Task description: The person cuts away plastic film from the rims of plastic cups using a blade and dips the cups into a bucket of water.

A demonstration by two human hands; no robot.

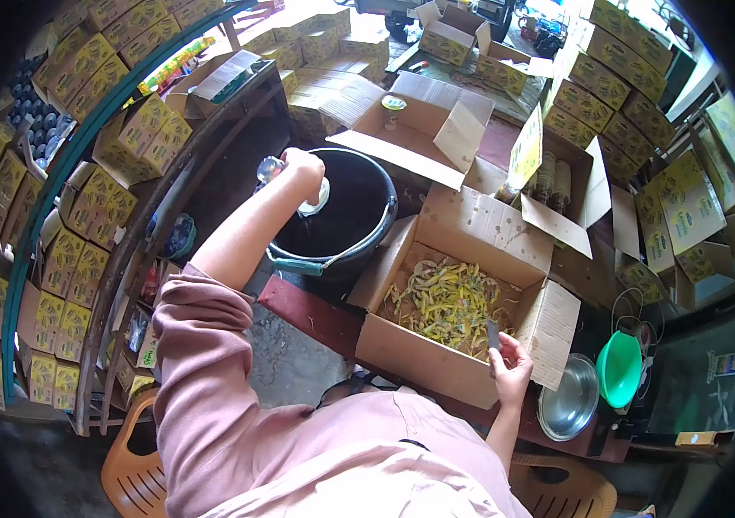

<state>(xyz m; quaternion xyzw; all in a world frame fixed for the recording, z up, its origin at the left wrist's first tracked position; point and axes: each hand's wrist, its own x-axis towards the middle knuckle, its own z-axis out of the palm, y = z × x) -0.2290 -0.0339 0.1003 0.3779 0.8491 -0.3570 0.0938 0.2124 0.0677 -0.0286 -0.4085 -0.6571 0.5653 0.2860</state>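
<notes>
My left hand (301, 175) is closed around a clear glass bottle (271, 168), held tilted over the black bucket (389, 211). The bottle's other end shows pale below my fingers. A blue-green handle grip hangs at the bucket's near side. My right hand (513, 364) pinches a short dark flat strip (494, 335), perhaps a blade; its kind is unclear. That hand is at the near right edge of an open cardboard box (424, 356). Inside the box lies a heap of yellow-green curled scraps (441, 298).
Another open carton (419, 129) holds a yellow-labelled jar (393, 103). Several bottles (555, 181) stand in a carton at right. A metal bowl (568, 397) and green basin (620, 369) sit at lower right. Yellow cartons (82, 259) are stacked at left.
</notes>
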